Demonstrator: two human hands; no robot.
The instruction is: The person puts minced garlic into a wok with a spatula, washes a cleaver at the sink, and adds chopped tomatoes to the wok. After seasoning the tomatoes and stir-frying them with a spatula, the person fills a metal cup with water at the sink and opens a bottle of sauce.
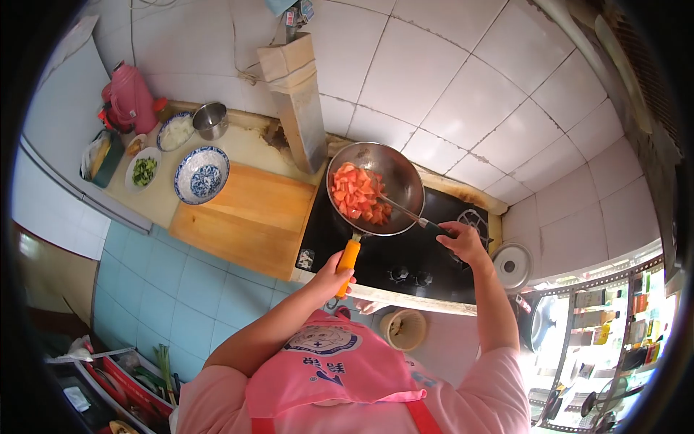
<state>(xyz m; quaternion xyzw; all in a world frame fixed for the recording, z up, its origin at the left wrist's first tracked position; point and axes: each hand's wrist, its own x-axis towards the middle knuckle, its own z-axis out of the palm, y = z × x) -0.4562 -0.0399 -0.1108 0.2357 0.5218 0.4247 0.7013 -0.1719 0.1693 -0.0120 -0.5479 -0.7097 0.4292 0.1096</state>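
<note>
A metal frying pan (405,170) rests on the black gas stove (369,264), with chopped tomatoes (354,192) heaped in its left half. My left hand (337,276) is wrapped round the pan's orange handle (349,259). On the other side, my right hand (465,242) grips the dark handle of a metal spatula (408,213). The spatula's shaft slants over the pan's rim, and its blade is hidden at the edge of the tomatoes.
Left of the stove lies a wooden cutting board (249,217). A blue-and-white bowl (202,176), a plate of chopped greens (143,171), a steel cup (210,121) and a pink thermos (130,98) stand beyond it. A pot lid (512,265) sits at the right; a bin (403,330) is below.
</note>
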